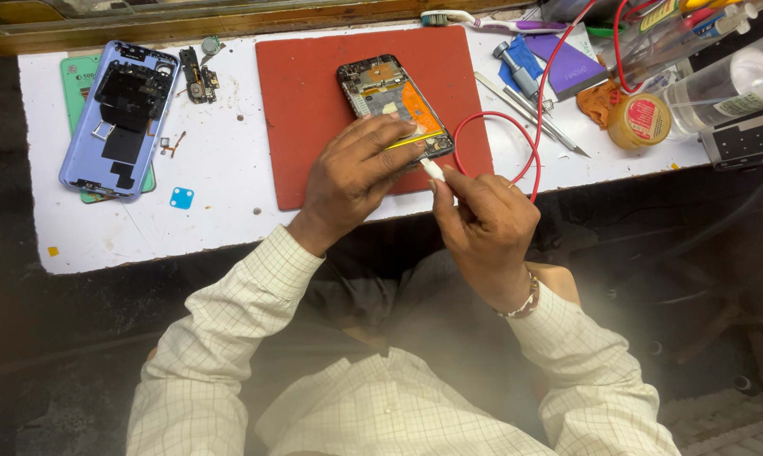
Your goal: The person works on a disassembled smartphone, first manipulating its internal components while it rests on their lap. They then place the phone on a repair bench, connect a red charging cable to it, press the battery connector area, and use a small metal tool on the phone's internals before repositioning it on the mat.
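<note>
- Now, at the far left, a blue phone back (119, 118) lies on the white table (145, 228), on top of a green one (76, 76); bare table shows below it, down to the near edge.
- Small loose parts (197, 74) lie just right of the blue back, and a little blue square (181, 198) sits below them.
- A red mat (314, 110) fills the middle; its near edge comes close to the table's edge.
- The open phone (394, 105) lies tilted on the mat, toward its right side.
- The left hand (356, 169) rests on the phone's lower end, fingers bent, pressing it down. A thin yellow strip (415, 141) shows by the fingertips.
- The right hand (483, 219) is curled tight around a white plug (432, 169), whose tip meets the phone's bottom end.
- A red wire (529, 135) loops over the mat's right edge and runs up to the top right.
- Right of the mat lie metal tweezers (533, 114), a grey tool (516, 69), and a purple flat box (567, 61).
- A toothbrush (483, 21) lies along the top edge.
- A small round tub (640, 120) with a red label stands beside a clear bottle (719, 84) lying down with a white label.
- This right side is crowded.
</note>
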The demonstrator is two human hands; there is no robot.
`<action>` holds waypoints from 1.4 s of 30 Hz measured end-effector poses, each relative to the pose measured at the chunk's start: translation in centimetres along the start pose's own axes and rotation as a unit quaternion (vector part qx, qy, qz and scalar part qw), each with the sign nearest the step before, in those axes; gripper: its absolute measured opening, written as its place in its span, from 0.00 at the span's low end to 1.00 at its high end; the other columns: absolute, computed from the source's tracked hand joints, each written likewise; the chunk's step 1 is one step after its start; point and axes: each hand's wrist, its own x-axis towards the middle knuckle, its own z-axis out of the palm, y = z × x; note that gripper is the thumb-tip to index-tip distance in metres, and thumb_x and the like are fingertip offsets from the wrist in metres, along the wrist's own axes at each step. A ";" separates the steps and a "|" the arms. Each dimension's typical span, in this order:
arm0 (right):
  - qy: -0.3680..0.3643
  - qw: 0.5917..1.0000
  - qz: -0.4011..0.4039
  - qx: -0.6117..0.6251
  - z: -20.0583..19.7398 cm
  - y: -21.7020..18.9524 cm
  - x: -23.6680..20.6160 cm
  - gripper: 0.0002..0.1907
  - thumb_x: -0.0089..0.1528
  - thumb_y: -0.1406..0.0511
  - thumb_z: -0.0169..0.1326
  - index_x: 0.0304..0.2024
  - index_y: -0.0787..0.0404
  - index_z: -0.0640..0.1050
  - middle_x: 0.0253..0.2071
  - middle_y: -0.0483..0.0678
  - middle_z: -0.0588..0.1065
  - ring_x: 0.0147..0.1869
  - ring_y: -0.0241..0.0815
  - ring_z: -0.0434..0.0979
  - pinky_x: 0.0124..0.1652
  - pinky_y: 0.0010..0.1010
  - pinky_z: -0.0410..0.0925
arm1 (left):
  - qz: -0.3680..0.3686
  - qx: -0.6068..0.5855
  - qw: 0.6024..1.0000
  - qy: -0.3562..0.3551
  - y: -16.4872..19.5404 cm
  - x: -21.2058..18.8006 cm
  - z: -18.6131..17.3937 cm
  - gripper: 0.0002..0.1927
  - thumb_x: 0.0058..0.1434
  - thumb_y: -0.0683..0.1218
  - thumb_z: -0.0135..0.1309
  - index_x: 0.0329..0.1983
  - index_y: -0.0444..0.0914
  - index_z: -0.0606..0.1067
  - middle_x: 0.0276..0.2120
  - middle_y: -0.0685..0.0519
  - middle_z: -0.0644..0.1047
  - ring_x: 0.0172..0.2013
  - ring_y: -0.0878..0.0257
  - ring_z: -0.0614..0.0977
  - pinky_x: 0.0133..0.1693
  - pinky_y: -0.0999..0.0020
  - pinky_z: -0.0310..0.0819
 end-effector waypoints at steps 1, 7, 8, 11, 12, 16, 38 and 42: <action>-0.006 1.000 0.004 -0.002 -0.1 -0.1 0.1 0.06 0.63 0.72 0.66 0.42 0.66 0.82 0.22 0.46 0.67 0.25 0.38 0.65 0.27 0.32 0.59 | 0.001 0.010 1.000 -0.005 0.0 0.0 0.0 0.15 0.63 0.40 0.63 0.53 0.41 0.79 0.54 0.50 0.79 0.59 0.51 0.80 0.62 0.53 0.75; -0.027 0.997 -0.001 -0.066 -0.3 -0.7 0.3 0.05 0.62 0.69 0.66 0.37 0.64 0.81 0.22 0.47 0.68 0.24 0.42 0.68 0.27 0.35 0.61 | -0.002 0.040 0.999 -0.013 0.1 -0.3 0.3 0.13 0.64 0.42 0.62 0.52 0.41 0.80 0.54 0.50 0.80 0.60 0.51 0.79 0.64 0.52 0.73; -0.026 0.997 -0.003 -0.073 -0.1 -0.8 0.3 0.05 0.62 0.69 0.65 0.37 0.64 0.81 0.22 0.47 0.69 0.24 0.43 0.69 0.27 0.36 0.61 | -0.005 0.041 0.999 -0.015 0.1 -0.4 0.3 0.13 0.64 0.42 0.62 0.52 0.41 0.80 0.54 0.50 0.80 0.60 0.51 0.79 0.64 0.51 0.73; -0.020 0.997 -0.011 -0.072 0.4 -0.7 0.0 0.06 0.63 0.69 0.65 0.36 0.63 0.80 0.23 0.47 0.69 0.25 0.44 0.69 0.28 0.36 0.62 | -0.003 0.049 0.999 -0.020 -0.3 -0.6 0.3 0.12 0.64 0.42 0.62 0.51 0.42 0.81 0.55 0.51 0.80 0.60 0.51 0.79 0.64 0.51 0.72; -0.020 0.997 -0.013 -0.071 0.6 -0.7 0.0 0.06 0.63 0.69 0.66 0.37 0.63 0.80 0.23 0.47 0.69 0.25 0.44 0.69 0.28 0.36 0.61 | -0.002 0.051 0.998 -0.021 -0.3 -0.7 0.3 0.12 0.64 0.43 0.62 0.51 0.42 0.81 0.55 0.51 0.80 0.60 0.51 0.79 0.64 0.50 0.71; -0.028 0.997 -0.006 -0.069 0.6 -0.5 0.3 0.06 0.63 0.68 0.66 0.37 0.63 0.81 0.23 0.46 0.69 0.25 0.43 0.69 0.28 0.36 0.62 | -0.003 0.054 0.998 -0.021 -0.4 -0.8 0.5 0.12 0.65 0.42 0.62 0.51 0.41 0.81 0.55 0.51 0.80 0.61 0.51 0.79 0.64 0.50 0.71; 0.090 0.972 0.151 0.156 -11.4 -0.1 1.7 0.09 0.71 0.69 0.61 0.51 0.70 0.80 0.49 0.47 0.73 0.48 0.33 0.72 0.48 0.19 0.65 | -0.130 -0.142 0.981 0.031 -1.2 5.0 -3.1 0.13 0.67 0.38 0.63 0.54 0.38 0.81 0.51 0.48 0.83 0.52 0.60 0.86 0.55 0.67 0.84; 0.068 0.968 0.158 0.185 -12.4 -0.4 1.1 0.09 0.71 0.68 0.60 0.49 0.70 0.80 0.47 0.48 0.75 0.43 0.32 0.72 0.43 0.17 0.63 | -0.090 -0.118 0.987 0.054 -3.0 7.0 -4.1 0.11 0.69 0.38 0.66 0.53 0.36 0.81 0.49 0.49 0.84 0.50 0.62 0.86 0.55 0.69 0.82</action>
